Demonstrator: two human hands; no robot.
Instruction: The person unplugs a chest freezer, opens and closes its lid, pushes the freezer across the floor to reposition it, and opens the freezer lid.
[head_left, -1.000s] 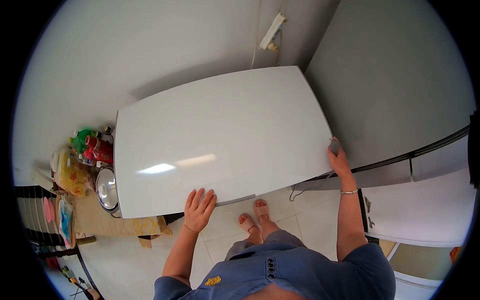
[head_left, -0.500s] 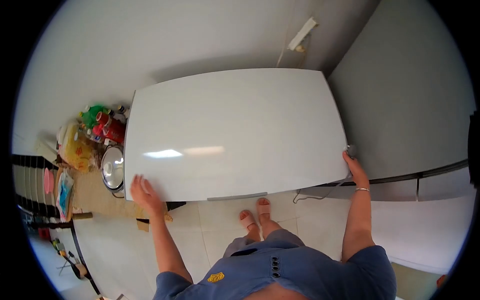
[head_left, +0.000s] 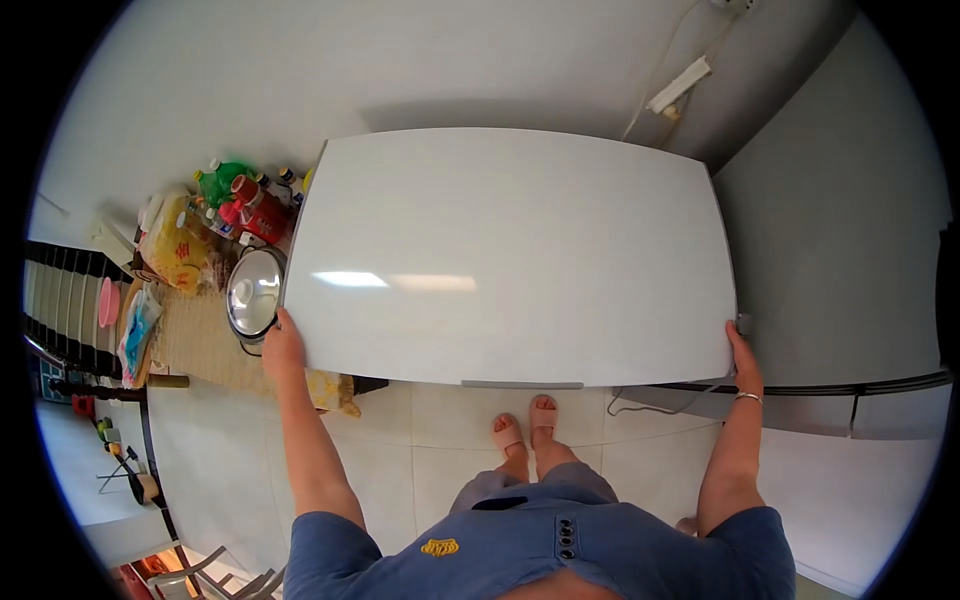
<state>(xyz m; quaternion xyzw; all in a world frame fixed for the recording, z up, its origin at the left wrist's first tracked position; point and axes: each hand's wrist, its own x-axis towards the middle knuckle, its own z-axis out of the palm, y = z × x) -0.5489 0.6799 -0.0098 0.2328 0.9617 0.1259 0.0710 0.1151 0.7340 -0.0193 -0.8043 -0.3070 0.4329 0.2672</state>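
Observation:
A large white glossy lid (head_left: 520, 230) with a grey handle strip (head_left: 522, 384) on its front edge fills the middle. My left hand (head_left: 284, 346) grips the lid's left edge near the front corner, beside a pot with a glass lid (head_left: 254, 290). At the right edge, near the front corner, my right hand (head_left: 742, 356) holds the side of the lid, its fingers partly hidden. A small grey piece (head_left: 744, 324) shows at my right fingertips, and a grey cable (head_left: 660, 407) hangs below the front edge.
Bottles (head_left: 262, 208) and a yellow bag (head_left: 182, 245) stand on a cloth-covered table (head_left: 200, 335) at the left. A grey cabinet (head_left: 850, 230) rises at the right. A power strip (head_left: 680, 85) hangs on the back wall. A dish rack (head_left: 70, 300) is at far left.
My left hand has gone from the front edge to the left edge. My right hand stays at the right edge. The view has shifted, so the lid lies further right.

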